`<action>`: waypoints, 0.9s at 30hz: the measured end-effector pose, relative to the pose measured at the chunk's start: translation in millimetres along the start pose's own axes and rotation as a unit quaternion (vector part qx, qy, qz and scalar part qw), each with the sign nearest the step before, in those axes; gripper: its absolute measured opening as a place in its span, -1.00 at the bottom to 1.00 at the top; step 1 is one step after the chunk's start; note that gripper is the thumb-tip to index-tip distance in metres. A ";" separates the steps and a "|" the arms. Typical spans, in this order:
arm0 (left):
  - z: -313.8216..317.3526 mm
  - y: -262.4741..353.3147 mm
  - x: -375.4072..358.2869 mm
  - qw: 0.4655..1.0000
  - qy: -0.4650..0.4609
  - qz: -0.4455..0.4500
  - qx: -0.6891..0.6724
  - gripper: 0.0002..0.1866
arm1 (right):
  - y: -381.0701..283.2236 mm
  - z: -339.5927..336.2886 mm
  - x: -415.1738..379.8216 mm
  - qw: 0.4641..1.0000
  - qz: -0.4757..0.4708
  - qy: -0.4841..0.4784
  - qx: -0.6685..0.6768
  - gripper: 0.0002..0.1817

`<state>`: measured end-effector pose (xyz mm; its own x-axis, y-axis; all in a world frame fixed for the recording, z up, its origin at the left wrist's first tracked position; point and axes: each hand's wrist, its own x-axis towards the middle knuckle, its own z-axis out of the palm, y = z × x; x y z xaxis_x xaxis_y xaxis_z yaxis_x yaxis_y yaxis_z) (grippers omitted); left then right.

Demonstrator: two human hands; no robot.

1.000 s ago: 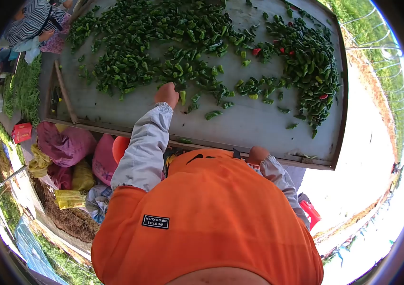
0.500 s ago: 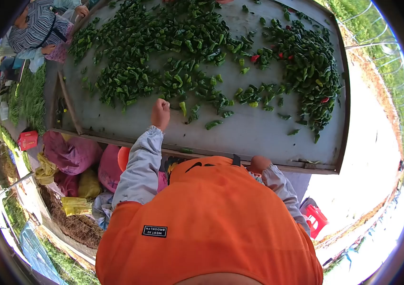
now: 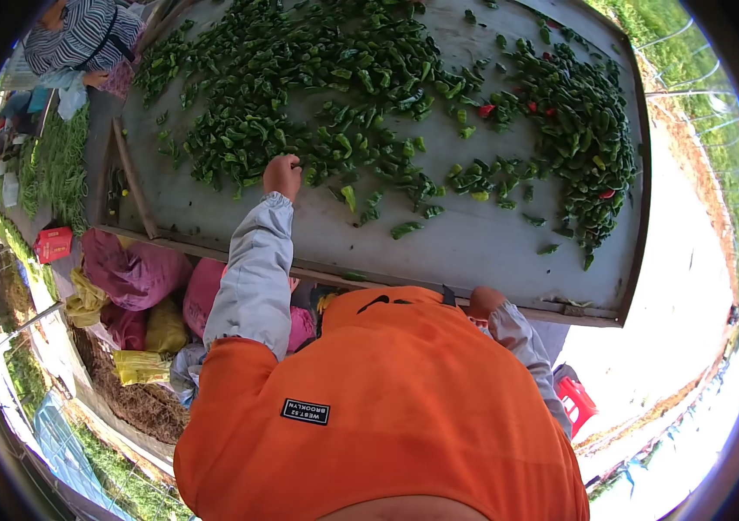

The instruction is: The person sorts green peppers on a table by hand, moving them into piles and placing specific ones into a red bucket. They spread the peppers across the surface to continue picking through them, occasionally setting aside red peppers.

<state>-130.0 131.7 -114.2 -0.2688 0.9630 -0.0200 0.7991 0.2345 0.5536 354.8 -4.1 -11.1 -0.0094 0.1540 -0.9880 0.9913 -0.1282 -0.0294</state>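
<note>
Green peppers (image 3: 334, 78) lie spread in heaps over a large grey sorting table (image 3: 473, 252), with a few red ones (image 3: 485, 110) among them. My left hand (image 3: 282, 176), in a pale grey sleeve, reaches out with fingers curled down at the near edge of the pile. Whatever is inside the fingers is hidden. A pale green pepper (image 3: 349, 197) lies loose just right of it. My right hand (image 3: 484, 303) rests at the table's front rim, mostly hidden behind my orange top (image 3: 387, 408).
A person in a striped top (image 3: 82, 35) is at the far left end of the table. Pink and yellow sacks (image 3: 130, 278) are piled on the ground below the table's left side. A red box (image 3: 52, 244) and a red stool (image 3: 574, 398) stand nearby.
My left hand drew back from the pale green pepper with fingers closed, then moved forward and left to the pile's edge. The right hand stayed at the rim.
</note>
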 end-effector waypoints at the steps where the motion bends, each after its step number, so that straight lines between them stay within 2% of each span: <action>1: -2.0 4.3 2.3 0.999 -0.005 0.016 0.028 -0.86 | -0.8 0.3 -1.2 1.000 -0.002 0.005 0.006 -0.69; 5: -4.6 13.3 4.0 0.998 -0.008 0.032 0.057 -0.86 | 0.8 0.7 -0.1 1.000 0.004 -0.001 0.014 -0.69; 8: -5.8 12.7 2.1 0.993 -0.017 0.080 0.090 -0.89 | -1.5 -2.3 0.1 1.000 0.006 -0.016 0.017 -0.70; 11: 1.2 -0.4 2.1 0.993 -0.039 0.065 0.096 -0.92 | 1.6 -0.6 9.5 0.999 -0.001 -0.040 -0.029 -0.72; 12: -0.9 1.9 -1.2 1.000 -0.009 0.020 0.008 -0.93 | 3.5 -0.4 12.6 0.997 -0.004 -0.050 -0.053 -0.74; 14: -10.9 17.0 -15.9 0.982 0.051 -0.070 -0.169 -0.93 | -3.4 -8.4 -3.5 0.992 -0.083 0.061 -0.078 -0.74; 15: -18.9 34.1 -27.6 0.935 0.014 -0.169 -0.312 -0.91 | -9.7 -12.8 -13.1 0.982 -0.122 0.117 -0.089 -0.74; 16: -24.3 54.8 -44.5 0.856 -0.024 -0.262 -0.444 -0.89 | -17.4 -15.1 -18.2 0.965 -0.162 0.205 -0.009 -0.73; 17: -22.3 71.6 -64.0 0.816 -0.080 -0.277 -0.500 -0.89 | -28.0 -18.1 -23.5 0.933 -0.200 0.291 0.070 -0.68; 19: -11.3 112.8 -102.1 0.719 -0.188 -0.307 -0.595 -0.88 | -65.1 -38.3 -43.7 0.903 -0.259 0.313 0.137 -0.56; 20: -3.3 135.3 -119.1 0.663 -0.240 -0.321 -0.633 -0.88 | -81.4 -42.4 -48.7 0.880 -0.295 0.347 0.135 -0.56; 22: 12.5 172.5 -142.1 0.616 -0.314 -0.335 -0.640 -0.88 | -101.4 -42.8 -50.1 0.842 -0.344 0.400 0.108 -0.57; 24: 26.2 199.3 -150.1 0.582 -0.342 -0.333 -0.658 -0.89 | -105.8 -39.2 -47.6 0.818 -0.369 0.437 0.055 -0.57; 27: 32.0 213.1 -156.4 0.556 -0.377 -0.333 -0.662 -0.88 | -92.9 -32.2 -41.9 0.817 -0.366 0.429 0.121 -0.68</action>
<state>99.6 35.3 -19.7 0.4328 0.6196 -0.6548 -0.5727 0.7500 0.3310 267.3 32.9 37.9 -0.3900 0.8930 -0.2246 0.7055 0.1331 -0.6961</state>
